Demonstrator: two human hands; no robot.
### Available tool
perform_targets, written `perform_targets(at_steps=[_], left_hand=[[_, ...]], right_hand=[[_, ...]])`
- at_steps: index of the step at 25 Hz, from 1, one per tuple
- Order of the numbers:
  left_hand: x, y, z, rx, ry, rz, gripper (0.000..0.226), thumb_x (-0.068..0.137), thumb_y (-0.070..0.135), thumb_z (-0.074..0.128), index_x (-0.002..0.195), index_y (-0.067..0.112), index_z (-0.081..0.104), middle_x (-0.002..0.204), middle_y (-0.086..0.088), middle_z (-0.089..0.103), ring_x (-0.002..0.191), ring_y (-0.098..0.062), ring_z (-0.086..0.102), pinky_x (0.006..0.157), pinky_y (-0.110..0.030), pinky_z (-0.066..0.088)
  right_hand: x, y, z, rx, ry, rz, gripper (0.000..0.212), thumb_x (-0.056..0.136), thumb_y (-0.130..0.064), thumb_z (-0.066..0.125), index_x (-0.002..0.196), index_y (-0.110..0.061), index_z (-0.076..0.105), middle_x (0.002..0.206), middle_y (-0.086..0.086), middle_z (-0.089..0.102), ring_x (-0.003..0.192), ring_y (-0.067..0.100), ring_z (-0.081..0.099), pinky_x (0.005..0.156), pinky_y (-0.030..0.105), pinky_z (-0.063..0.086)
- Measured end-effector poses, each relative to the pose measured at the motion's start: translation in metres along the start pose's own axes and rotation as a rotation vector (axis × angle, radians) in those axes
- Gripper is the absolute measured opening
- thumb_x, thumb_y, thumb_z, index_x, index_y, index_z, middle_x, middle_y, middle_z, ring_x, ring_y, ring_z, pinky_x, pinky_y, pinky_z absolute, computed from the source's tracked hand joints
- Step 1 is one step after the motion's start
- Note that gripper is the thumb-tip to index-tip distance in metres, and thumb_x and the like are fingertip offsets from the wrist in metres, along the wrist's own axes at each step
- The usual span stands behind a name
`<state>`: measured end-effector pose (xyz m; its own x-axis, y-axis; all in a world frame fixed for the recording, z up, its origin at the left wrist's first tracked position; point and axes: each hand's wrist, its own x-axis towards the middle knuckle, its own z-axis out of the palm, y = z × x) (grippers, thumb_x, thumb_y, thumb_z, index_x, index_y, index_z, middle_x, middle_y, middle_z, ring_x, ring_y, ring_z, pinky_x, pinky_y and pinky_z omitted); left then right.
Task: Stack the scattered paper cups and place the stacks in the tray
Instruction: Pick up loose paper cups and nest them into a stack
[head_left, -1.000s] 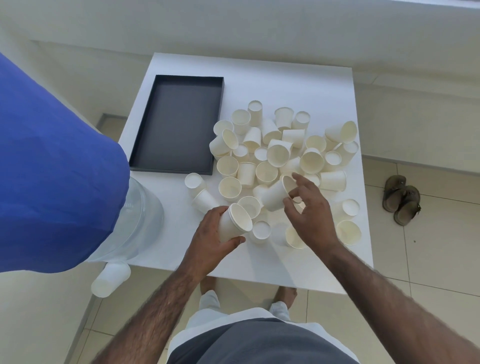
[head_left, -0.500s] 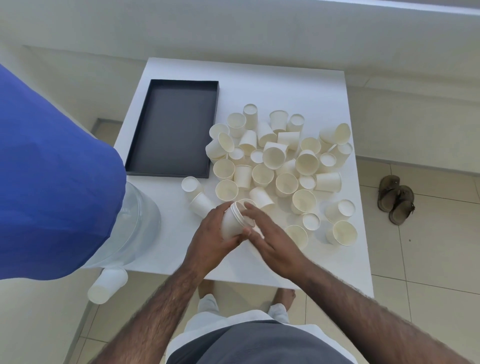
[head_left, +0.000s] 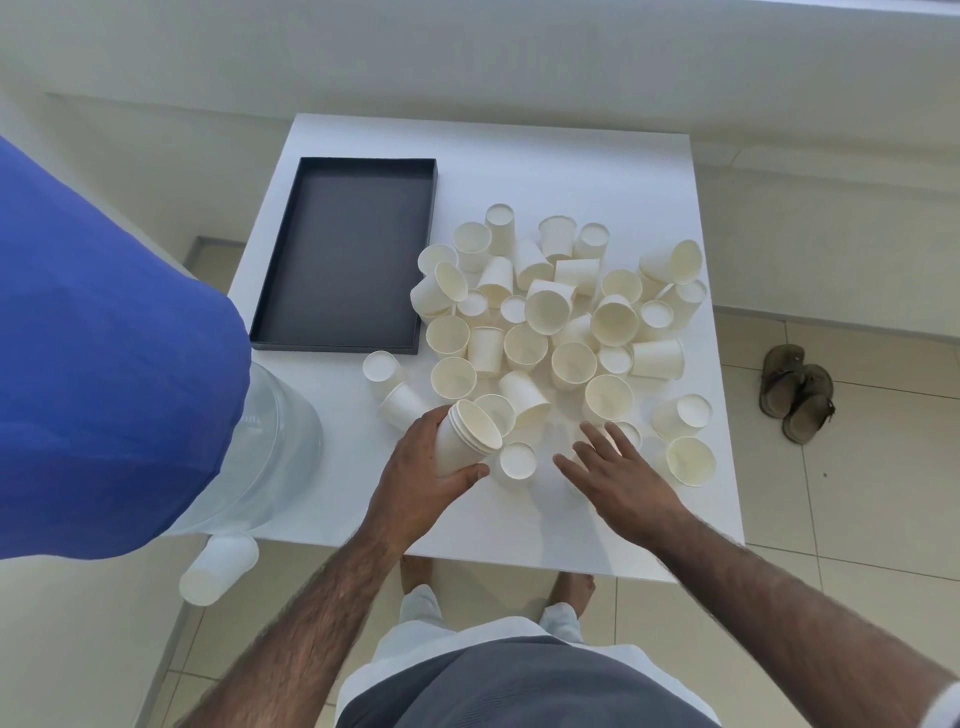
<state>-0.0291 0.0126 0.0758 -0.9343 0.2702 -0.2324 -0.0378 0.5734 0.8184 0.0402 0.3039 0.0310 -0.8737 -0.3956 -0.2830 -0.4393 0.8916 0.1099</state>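
The left hand (head_left: 421, 483) grips a short stack of nested white paper cups (head_left: 467, 436), fingers and thumb wrapped round its wall. The stack is tilted, with its mouth facing away from the palm. The right hand (head_left: 618, 473) holds nothing. Its fingers are straight and spread low over the white square surface (head_left: 519, 156), and I cannot tell whether the fingertips touch a cup beneath them.

The likeliest slip comes from the tilt: if the left hand's grip slackens, the nested cups may slide out of one another. A tighter squeeze, though, could crease the thin paper. The right hand reaching low may knock neighbours over. Several of the loose white paper cups (head_left: 545, 312) beyond both hands lie on their sides and would roll. Those to the right of the right hand sit near the surface's edge, and one white paper cup on the floor (head_left: 218, 569) already lies below the left forearm's side.

The black rectangular tray (head_left: 343, 249) sits beyond the left hand, just beside the heap, and no cup shows inside it. An upturned cup (head_left: 518, 460) stands between the two hands.
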Motion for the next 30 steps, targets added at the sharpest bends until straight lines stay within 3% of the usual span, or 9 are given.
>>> perform_targets(at_steps=[3,7,9,12,17,22,24,27,30], left_hand=[[0.001,0.000,-0.001,-0.008,0.001,-0.001,0.074,0.074,0.049,0.085,0.138,0.043,0.048,0.130,0.020,0.060,0.115,-0.009,0.060,0.091,-0.033,0.053],[0.002,0.000,-0.004,0.005,-0.002,0.008,0.076,0.072,0.053,0.083,0.139,0.043,0.047,0.131,0.020,0.059,0.117,-0.011,0.059,0.092,-0.034,0.052],[0.002,0.001,-0.003,0.025,-0.007,0.021,0.076,0.072,0.051,0.082,0.139,0.046,0.047,0.132,0.022,0.058,0.119,-0.010,0.057,0.095,-0.035,0.052],[0.005,0.004,-0.001,0.052,-0.030,0.051,0.077,0.071,0.051,0.083,0.138,0.049,0.046,0.132,0.027,0.057,0.120,-0.003,0.056,0.093,-0.031,0.050],[0.011,0.012,0.003,0.066,-0.064,0.096,0.079,0.070,0.054,0.083,0.138,0.050,0.045,0.131,0.029,0.056,0.118,-0.001,0.056,0.091,-0.026,0.050],[0.010,0.009,0.002,0.043,-0.090,0.102,0.073,0.073,0.049,0.085,0.138,0.045,0.050,0.130,0.023,0.062,0.118,-0.004,0.061,0.093,-0.035,0.056],[0.005,0.001,-0.002,0.057,-0.055,0.066,0.072,0.071,0.048,0.084,0.135,0.043,0.051,0.127,0.024,0.062,0.115,-0.004,0.061,0.091,-0.035,0.055],[-0.003,-0.018,-0.015,0.091,0.008,-0.021,0.072,0.070,0.046,0.085,0.132,0.042,0.048,0.126,0.020,0.060,0.111,-0.010,0.059,0.087,-0.031,0.050],[-0.008,-0.034,-0.029,0.098,0.037,-0.075,0.073,0.073,0.041,0.088,0.133,0.041,0.047,0.127,0.018,0.059,0.111,-0.010,0.058,0.086,-0.024,0.048]], right_hand=[[0.003,-0.001,-0.011,0.069,-0.039,0.065,0.058,0.095,-0.007,0.047,0.152,-0.017,0.042,0.137,0.010,0.053,0.141,0.036,0.041,0.125,0.053,0.016],[0.010,-0.004,-0.063,0.739,0.214,0.329,0.066,0.092,-0.029,0.067,0.153,-0.029,0.042,0.139,-0.004,0.051,0.126,0.023,0.052,0.100,0.040,0.047],[0.014,-0.002,-0.091,1.100,0.361,0.448,0.066,0.088,-0.033,0.070,0.149,-0.038,0.046,0.133,-0.014,0.052,0.123,0.015,0.053,0.094,0.036,0.052],[0.023,-0.009,-0.123,1.433,0.379,0.453,0.062,0.084,-0.037,0.068,0.143,-0.047,0.051,0.128,-0.018,0.053,0.119,0.010,0.057,0.089,0.032,0.058],[0.039,-0.026,-0.124,1.268,0.275,0.337,0.059,0.093,-0.021,0.070,0.148,-0.035,0.052,0.128,-0.006,0.053,0.123,0.012,0.052,0.104,0.046,0.050],[0.052,-0.052,-0.111,1.389,0.023,0.154,0.065,0.103,-0.058,0.043,0.161,-0.032,0.029,0.164,-0.016,0.033,0.149,-0.002,0.027,0.125,0.033,0.024],[0.059,-0.060,-0.101,1.355,0.154,0.207,0.066,0.101,-0.063,0.037,0.156,-0.026,0.042,0.160,-0.011,0.042,0.148,0.002,0.033,0.123,0.036,0.028],[0.080,-0.050,-0.080,0.741,0.365,0.380,0.047,0.102,-0.047,0.054,0.130,-0.011,0.067,0.147,0.010,0.056,0.150,0.027,0.035,0.118,0.049,0.033],[0.098,-0.044,-0.059,0.364,0.191,0.253,0.043,0.095,-0.049,0.064,0.110,-0.010,0.073,0.154,0.016,0.048,0.158,0.036,0.016,0.124,0.054,0.018]])
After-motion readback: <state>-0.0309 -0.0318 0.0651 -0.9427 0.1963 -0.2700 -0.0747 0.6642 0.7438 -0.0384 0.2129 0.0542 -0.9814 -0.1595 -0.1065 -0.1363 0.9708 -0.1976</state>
